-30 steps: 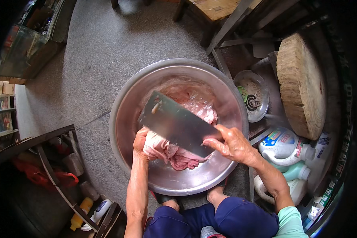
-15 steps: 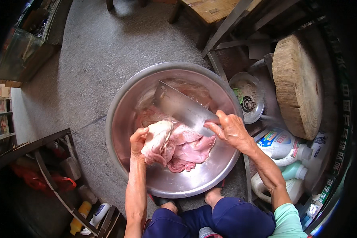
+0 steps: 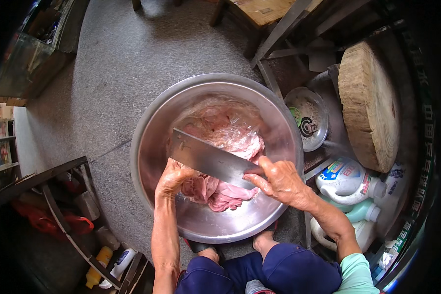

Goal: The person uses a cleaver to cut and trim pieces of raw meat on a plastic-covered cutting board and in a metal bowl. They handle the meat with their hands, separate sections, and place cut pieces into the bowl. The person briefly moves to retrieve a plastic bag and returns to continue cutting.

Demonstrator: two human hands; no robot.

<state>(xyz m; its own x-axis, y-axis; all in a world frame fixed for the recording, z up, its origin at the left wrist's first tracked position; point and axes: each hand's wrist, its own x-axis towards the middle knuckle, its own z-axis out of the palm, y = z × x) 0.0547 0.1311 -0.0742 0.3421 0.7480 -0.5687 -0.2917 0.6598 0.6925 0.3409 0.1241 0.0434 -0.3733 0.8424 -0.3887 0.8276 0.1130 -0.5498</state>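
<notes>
A wide steel basin (image 3: 279, 215) stands on the floor before my feet, with wet, pale pink meat (image 3: 225, 196) inside. My right hand (image 3: 284, 182) is closed round the handle of a broad cleaver (image 3: 210, 159). Its blade slants up to the left across the meat, and the tip end lies just above my left hand (image 3: 172, 177). That left hand grips the near left part of the meat; the blade hides some of its fingers. Beyond the blade more meat lies under a glossy, wrinkled layer (image 3: 225, 122) that looks like clear plastic.
On the right are a thick round wooden chopping block (image 3: 365, 108) on edge, a clear bowl (image 3: 318, 132) with a dark coil, and several jugs (image 3: 345, 179). A wooden stool (image 3: 259, 12) stands at the back. A low shelf (image 3: 39, 181) with bottles is at the left.
The cleaver has moved left and nearer to me, its blade now close over my left hand. My left hand has shifted slightly down and left, and the pale piece it held up has dropped lower.
</notes>
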